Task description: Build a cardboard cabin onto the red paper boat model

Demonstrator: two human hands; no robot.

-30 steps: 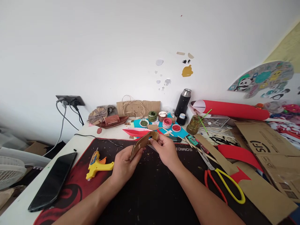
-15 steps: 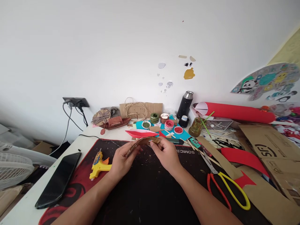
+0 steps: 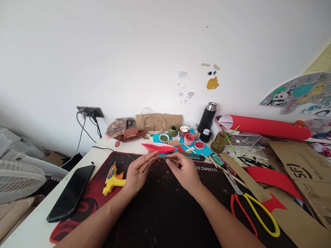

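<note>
A curved strip of brown corrugated cardboard (image 3: 157, 158) is held above the dark desk mat, its ridged edge facing me. My left hand (image 3: 137, 171) grips its left end, fingers behind and thumb in front. On the other end, my right hand (image 3: 183, 170) pinches it between thumb and fingers. Just beyond the strip lies a red paper boat shape (image 3: 160, 148). Left of my left hand, a yellow hot glue gun (image 3: 113, 179) rests on the mat.
A black phone (image 3: 71, 194) lies at left. Scissors (image 3: 239, 196) with red and yellow handles lie at right near cardboard pieces (image 3: 297, 213). Open paint jars (image 3: 189, 138), a murky brush jar (image 3: 218, 142) and a black thermos (image 3: 207, 117) stand at the back.
The cardboard strip has tilted, so its thin edge now faces me instead of its flat side. Both hands keep hold of it. The whole view has shifted slightly.
</note>
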